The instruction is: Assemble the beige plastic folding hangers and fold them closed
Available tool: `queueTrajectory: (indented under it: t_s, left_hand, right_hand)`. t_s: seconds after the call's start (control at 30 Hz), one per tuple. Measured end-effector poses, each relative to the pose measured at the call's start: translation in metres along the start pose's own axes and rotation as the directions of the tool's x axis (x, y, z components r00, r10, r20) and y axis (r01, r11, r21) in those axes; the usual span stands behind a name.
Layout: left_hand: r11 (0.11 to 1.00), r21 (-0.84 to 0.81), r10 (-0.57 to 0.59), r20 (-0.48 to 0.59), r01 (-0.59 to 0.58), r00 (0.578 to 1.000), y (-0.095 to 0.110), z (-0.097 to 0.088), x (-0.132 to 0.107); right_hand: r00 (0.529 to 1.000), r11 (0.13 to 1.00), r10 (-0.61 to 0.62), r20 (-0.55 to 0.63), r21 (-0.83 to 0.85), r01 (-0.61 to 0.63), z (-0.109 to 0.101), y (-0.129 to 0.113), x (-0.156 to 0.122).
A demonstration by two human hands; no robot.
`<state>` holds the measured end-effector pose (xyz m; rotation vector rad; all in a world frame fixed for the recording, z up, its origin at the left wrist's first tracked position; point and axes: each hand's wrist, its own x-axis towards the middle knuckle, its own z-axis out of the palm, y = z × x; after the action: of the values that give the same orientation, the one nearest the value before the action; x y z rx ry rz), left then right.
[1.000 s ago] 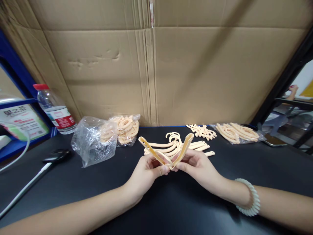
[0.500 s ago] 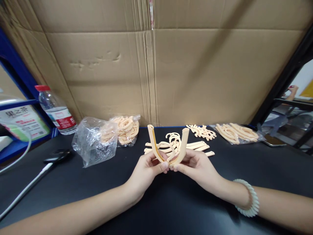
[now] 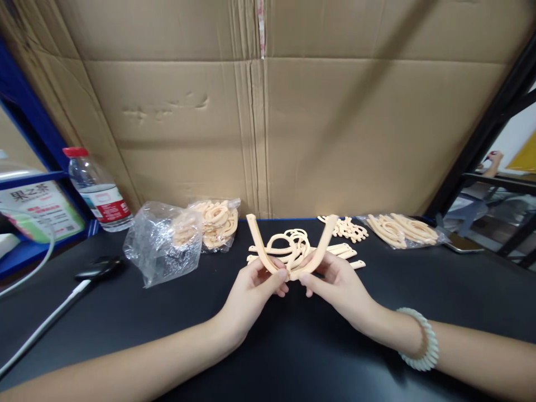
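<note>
Both my hands hold one peach-coloured plastic hanger (image 3: 322, 245) just above the black table (image 3: 293, 357). Its two arms rise in a V and its hook points away from me. My left hand (image 3: 255, 293) pinches the left arm near the middle joint, thumb on top. My right hand (image 3: 335, 282), with a pale bead bracelet on its wrist, grips the right arm beside the joint. A small heap of the same hangers (image 3: 343, 249) lies on the table right behind my fingers.
Clear bags (image 3: 167, 243) with peach plastic parts lie at the back left, and another bag of parts (image 3: 404, 230) sits at the back right. Loose small hooks (image 3: 345, 226) lie between them. A water bottle (image 3: 98, 192) stands far left. A cardboard wall (image 3: 268, 111) closes the back.
The hanger's two arms closed to a narrow U, then spread out again into a wider V. Both hands stayed at the joint and rose slightly.
</note>
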<state>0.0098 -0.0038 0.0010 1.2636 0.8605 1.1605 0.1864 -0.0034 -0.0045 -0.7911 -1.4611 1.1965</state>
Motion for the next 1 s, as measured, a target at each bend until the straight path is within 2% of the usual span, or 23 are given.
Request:
queueTrajectory:
  t_s: [0.13,0.33,0.47,0.57,0.67,0.8,1.0]
  left_hand:
    - [0.999,0.023,0.046,-0.084,-0.044,0.995,-0.002,-0.002,0.0]
    - [0.995,0.022,0.103,-0.146,-0.1,0.984,-0.003,-0.004,0.0]
    - [0.991,0.047,0.135,-0.227,-0.128,0.964,-0.004,-0.006,0.002]
    - [0.987,0.088,0.153,-0.239,-0.135,0.959,-0.004,-0.007,0.002]
    - [0.981,0.121,0.177,-0.221,-0.153,0.959,-0.003,-0.007,0.002]
    - [0.982,0.108,0.176,-0.22,-0.155,0.959,0.001,-0.009,0.002]
    - [0.985,0.098,0.165,-0.262,-0.144,0.951,0.002,-0.015,0.004]
  right_hand:
    - [0.988,1.0,-0.007,-0.156,0.013,0.009,-0.006,-0.004,0.004]
    - [0.941,0.999,0.003,-0.338,0.045,0.013,-0.016,-0.004,0.012]
    - [0.885,0.996,-0.086,-0.457,-0.005,0.094,-0.024,-0.003,0.016]
    - [0.829,0.987,-0.15,-0.539,-0.036,0.155,-0.033,-0.008,0.021]
    - [0.788,0.98,-0.187,-0.587,-0.054,0.192,-0.043,-0.016,0.027]
    - [0.751,0.979,-0.2,-0.63,-0.099,0.177,-0.058,-0.019,0.035]
    - [0.773,0.96,-0.275,-0.572,-0.207,0.188,-0.073,-0.008,0.041]
